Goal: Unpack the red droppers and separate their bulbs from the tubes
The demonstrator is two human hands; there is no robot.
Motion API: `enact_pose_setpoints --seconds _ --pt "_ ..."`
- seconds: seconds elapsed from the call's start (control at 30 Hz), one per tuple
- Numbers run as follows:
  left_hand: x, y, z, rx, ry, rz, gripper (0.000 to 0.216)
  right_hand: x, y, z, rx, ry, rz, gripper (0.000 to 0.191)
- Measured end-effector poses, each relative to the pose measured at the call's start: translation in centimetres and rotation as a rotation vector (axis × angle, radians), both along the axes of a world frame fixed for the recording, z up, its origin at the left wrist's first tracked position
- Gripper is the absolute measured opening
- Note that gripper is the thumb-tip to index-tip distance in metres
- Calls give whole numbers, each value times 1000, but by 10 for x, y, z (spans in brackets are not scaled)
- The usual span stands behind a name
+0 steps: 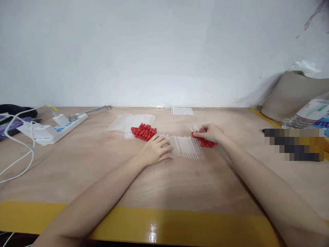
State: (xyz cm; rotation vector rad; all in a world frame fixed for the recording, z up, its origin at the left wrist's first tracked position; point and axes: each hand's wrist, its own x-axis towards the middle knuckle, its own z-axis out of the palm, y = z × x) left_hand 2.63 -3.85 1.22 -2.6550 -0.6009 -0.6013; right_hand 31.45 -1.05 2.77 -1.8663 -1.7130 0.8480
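Observation:
A row of thin clear tubes (189, 147) lies side by side in the middle of the table. My left hand (155, 150) rests at the left end of this row, fingers spread over the tubes. Just behind it is a heap of red rubber bulbs (143, 132), partly on a clear plastic bag (128, 122). On the right, my right hand (208, 132) has thumb and fingers pinched on a red bulb at the edge of a second group of red bulbs (207, 143). More thin tubes (191, 127) stick out behind that group, and the fingers hide part of it.
A white power strip (72, 127) with plugs and cables is at the left. Near the wall lies a small clear bag (182, 111). At the right are a plastic bottle (308, 111), a grey-brown folded item (288, 96) and a blurred-out object (300, 144). Yellow tape (164, 223) edges the table.

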Motion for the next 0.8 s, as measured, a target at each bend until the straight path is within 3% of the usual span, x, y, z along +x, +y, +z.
enact_pose_setpoints --seconds 0.47,0.7,0.8 --pt "-2 0 -3 -24 -38 16 29 4 -2 4 40 -30 22 22" --pt "-2 0 -6 -8 -129 45 31 1 -8 18 157 235 -196 31" --pt "0 0 -7 23 -255 108 31 -6 -14 17 201 334 -187 30"
